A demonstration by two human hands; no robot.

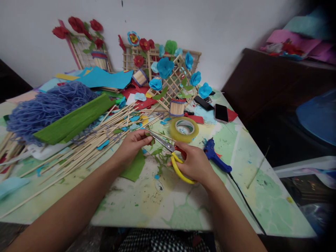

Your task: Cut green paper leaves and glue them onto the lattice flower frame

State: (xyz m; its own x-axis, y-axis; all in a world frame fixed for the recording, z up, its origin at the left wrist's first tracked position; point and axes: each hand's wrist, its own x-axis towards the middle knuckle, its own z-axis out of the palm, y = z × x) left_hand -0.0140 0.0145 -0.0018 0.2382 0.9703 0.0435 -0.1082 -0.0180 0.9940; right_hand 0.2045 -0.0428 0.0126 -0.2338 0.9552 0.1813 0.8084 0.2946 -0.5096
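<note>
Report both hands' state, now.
Left hand: closed in a pinch, apparently on a small green scrap at the scissors' tips.
Right hand: closed around the handles of the scissors.

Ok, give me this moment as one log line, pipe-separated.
left hand: pinching small green piece | right hand: gripping scissors, pointing toward left hand | nearby: tape roll, blue glue gun

**Layout on Table** [189,210]

The tape roll [183,138] lies behind the scissors [165,142]. The glue gun [217,157] lies right of these, the phone [221,113] behind it. Sticks [91,148] lie left, the yarn [49,105] behind them. Lattice panels [172,85] stand rearmost, before the wall [223,28].
</note>
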